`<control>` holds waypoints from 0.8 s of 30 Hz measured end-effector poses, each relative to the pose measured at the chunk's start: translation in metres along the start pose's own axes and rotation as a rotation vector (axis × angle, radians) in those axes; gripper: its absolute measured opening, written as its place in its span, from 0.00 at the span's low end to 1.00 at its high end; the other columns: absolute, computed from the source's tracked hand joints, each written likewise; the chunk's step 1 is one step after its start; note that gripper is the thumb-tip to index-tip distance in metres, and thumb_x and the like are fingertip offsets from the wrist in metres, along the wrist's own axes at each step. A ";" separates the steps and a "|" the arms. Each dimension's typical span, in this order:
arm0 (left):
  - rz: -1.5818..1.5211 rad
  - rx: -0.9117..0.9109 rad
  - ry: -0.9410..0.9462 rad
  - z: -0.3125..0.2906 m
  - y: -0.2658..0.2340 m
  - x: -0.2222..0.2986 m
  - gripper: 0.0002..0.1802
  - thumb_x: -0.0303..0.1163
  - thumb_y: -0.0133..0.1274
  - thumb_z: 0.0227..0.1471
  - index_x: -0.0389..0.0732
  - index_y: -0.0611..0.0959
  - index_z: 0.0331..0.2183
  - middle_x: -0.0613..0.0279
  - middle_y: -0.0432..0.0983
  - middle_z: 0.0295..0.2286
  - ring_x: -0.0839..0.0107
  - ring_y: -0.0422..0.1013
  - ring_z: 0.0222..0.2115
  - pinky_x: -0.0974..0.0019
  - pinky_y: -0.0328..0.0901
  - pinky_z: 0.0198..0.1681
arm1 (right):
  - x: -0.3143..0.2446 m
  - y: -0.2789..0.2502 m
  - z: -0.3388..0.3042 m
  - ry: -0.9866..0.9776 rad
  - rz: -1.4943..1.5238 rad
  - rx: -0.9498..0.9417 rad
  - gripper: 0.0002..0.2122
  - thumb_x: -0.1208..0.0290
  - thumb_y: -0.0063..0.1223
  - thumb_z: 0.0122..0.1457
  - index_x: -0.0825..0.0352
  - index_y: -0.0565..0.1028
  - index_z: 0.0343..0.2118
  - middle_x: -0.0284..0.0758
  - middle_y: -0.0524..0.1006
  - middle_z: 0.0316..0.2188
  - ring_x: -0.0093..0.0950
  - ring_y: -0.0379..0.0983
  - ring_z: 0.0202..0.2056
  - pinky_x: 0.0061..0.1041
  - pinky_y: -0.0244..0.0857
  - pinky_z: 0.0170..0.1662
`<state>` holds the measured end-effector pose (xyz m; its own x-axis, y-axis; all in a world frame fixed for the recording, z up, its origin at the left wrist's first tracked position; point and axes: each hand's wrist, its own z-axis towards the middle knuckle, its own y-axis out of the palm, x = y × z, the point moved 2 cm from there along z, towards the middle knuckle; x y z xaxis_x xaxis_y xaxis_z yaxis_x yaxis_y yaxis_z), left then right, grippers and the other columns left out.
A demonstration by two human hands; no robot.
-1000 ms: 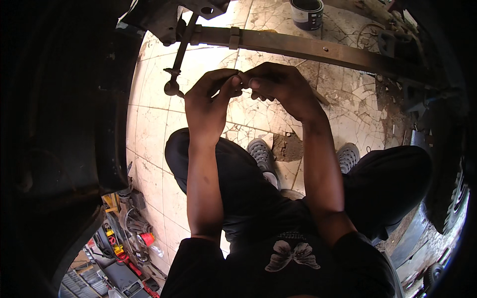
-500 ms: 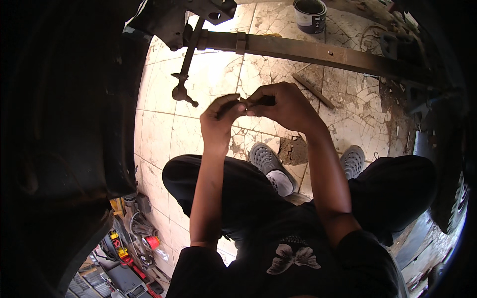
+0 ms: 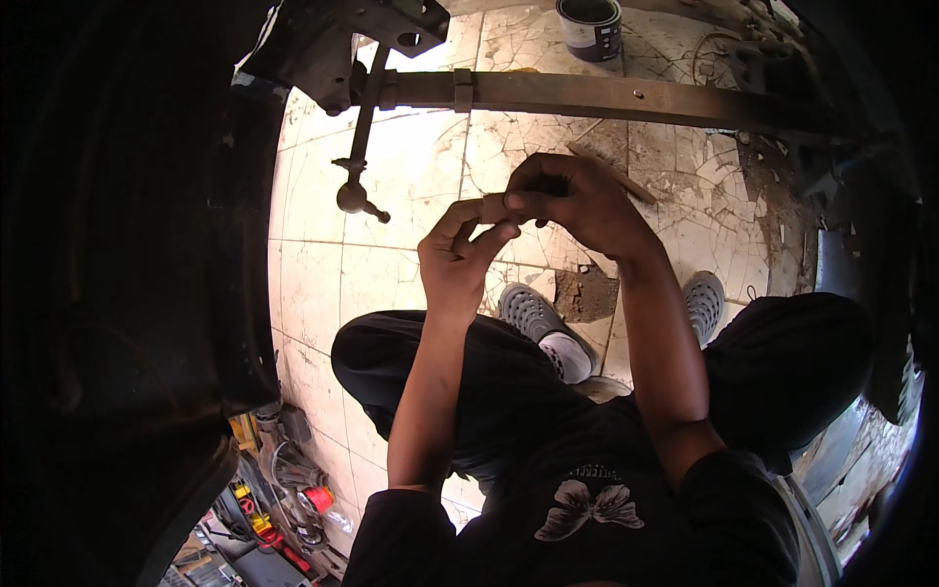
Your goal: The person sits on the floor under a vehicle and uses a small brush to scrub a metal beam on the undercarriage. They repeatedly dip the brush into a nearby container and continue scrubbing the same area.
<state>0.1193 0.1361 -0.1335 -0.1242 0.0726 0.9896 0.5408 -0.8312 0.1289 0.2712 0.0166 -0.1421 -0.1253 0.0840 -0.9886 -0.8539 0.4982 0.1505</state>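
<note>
My left hand (image 3: 456, 256) and my right hand (image 3: 585, 207) meet in the middle of the view, above the tiled floor. Pinched between their fingertips is a small brownish piece (image 3: 493, 208) with a short, straight-sided look; fingers cover most of it and its kind is unclear. The left thumb and forefinger close on it from one side. On the other side, the right thumb and curled fingers grip its end. To the left of my hands hangs a dark metal rod with a ball joint (image 3: 352, 196) at its lower end, apart from them.
Beyond my hands a long leaf spring (image 3: 567, 95) crosses the view, joined to a dark bracket (image 3: 362, 44). A paint tin (image 3: 591, 37) stands behind it. A wooden stick (image 3: 626, 178) lies on cracked tiles (image 3: 391, 284). Tools and parts (image 3: 284, 499) lie at lower left. Dark bodywork (image 3: 127, 245) fills the left.
Both hands have shifted slightly right, and the right fingers now sit higher, leaving more of the small piece showing. The whole view has tilted a little.
</note>
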 end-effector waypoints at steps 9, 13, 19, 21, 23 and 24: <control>0.026 0.103 -0.080 0.000 0.010 0.011 0.12 0.22 0.61 0.62 0.27 0.83 0.46 0.51 0.85 0.36 0.66 0.83 0.38 0.62 0.81 0.42 | -0.005 0.000 -0.002 -0.054 0.088 0.108 0.09 0.68 0.68 0.61 0.70 0.82 0.37 0.33 0.84 0.30 0.21 0.80 0.34 0.24 0.73 0.41; 0.054 0.100 -0.064 -0.002 0.018 0.018 0.12 0.21 0.62 0.61 0.25 0.84 0.45 0.49 0.86 0.36 0.66 0.83 0.37 0.62 0.81 0.40 | -0.004 -0.002 -0.002 -0.048 0.109 0.093 0.07 0.69 0.67 0.61 0.66 0.83 0.38 0.33 0.84 0.30 0.21 0.81 0.33 0.24 0.73 0.40; 0.040 0.163 -0.116 0.000 0.016 0.017 0.13 0.20 0.62 0.60 0.22 0.85 0.45 0.49 0.86 0.37 0.65 0.83 0.37 0.62 0.81 0.44 | -0.003 0.000 -0.001 -0.095 -0.053 0.123 0.07 0.68 0.68 0.61 0.64 0.85 0.39 0.33 0.86 0.31 0.21 0.82 0.33 0.23 0.75 0.40; 0.002 0.124 -0.119 0.003 0.012 0.017 0.13 0.19 0.62 0.60 0.22 0.84 0.46 0.48 0.86 0.37 0.64 0.84 0.37 0.61 0.81 0.47 | -0.005 -0.001 -0.003 -0.121 -0.139 0.120 0.08 0.67 0.68 0.60 0.63 0.86 0.39 0.33 0.86 0.32 0.21 0.82 0.32 0.24 0.75 0.40; -0.042 0.113 -0.128 0.003 0.011 0.017 0.13 0.19 0.62 0.60 0.22 0.84 0.46 0.47 0.85 0.37 0.63 0.83 0.38 0.60 0.81 0.48 | -0.011 -0.006 -0.005 -0.125 -0.222 0.106 0.08 0.66 0.69 0.59 0.62 0.88 0.39 0.33 0.87 0.33 0.22 0.83 0.32 0.24 0.75 0.39; -0.063 0.120 -0.134 0.003 0.011 0.018 0.13 0.18 0.62 0.60 0.22 0.84 0.46 0.47 0.85 0.37 0.63 0.83 0.38 0.59 0.81 0.49 | -0.012 -0.006 -0.005 -0.126 -0.237 0.095 0.09 0.66 0.70 0.58 0.62 0.88 0.39 0.33 0.87 0.33 0.22 0.83 0.32 0.24 0.75 0.40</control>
<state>0.1252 0.1299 -0.1137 -0.0536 0.2020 0.9779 0.6321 -0.7513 0.1899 0.2758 0.0081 -0.1312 0.1416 0.0591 -0.9882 -0.7999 0.5949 -0.0790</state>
